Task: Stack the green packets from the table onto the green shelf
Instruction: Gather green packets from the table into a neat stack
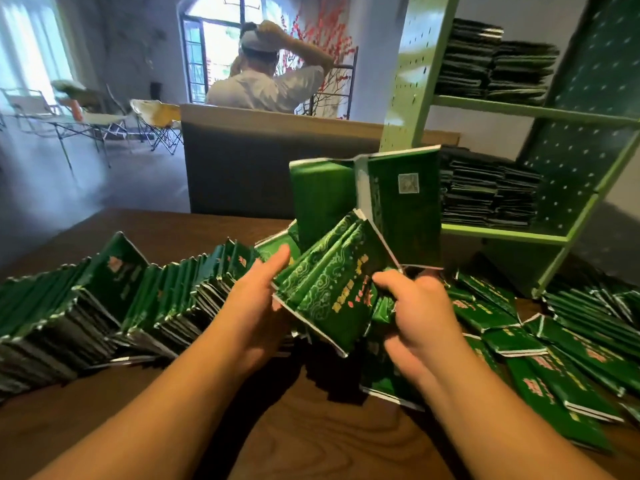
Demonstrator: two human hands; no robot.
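Dark wood table (311, 434) fills the lower view, with grey walls and bright windows behind. At centre both hands hold one fanned bundle (332, 289) of green packets, lifted off the table and tilted. The left hand (254, 313) grips its 9 o'clock edge, thumb laid along the top corner, fingers curled underneath. The right hand (412, 317) pinches its 3 o'clock edge, thumb on the printed face, fingers curled behind.

A long row (104, 306) of packets stands on edge from 9 o'clock toward the centre, leaning. Loose packets (554, 362) lie flat, overlapping, at 3 to 4 o'clock. Two tall green bags (381, 199) stand upright just behind the bundle, at 12 o'clock.

At 1 to 2 o'clock the shelf (505, 235) stands on the table, with dark stacks (491, 192) on its lower level and more on the upper one.

At 12 o'clock, beyond a partition (277, 161), a person (266, 81) sits facing away, arm raised to the head. Folding chairs (156, 123) stand at 10 o'clock.
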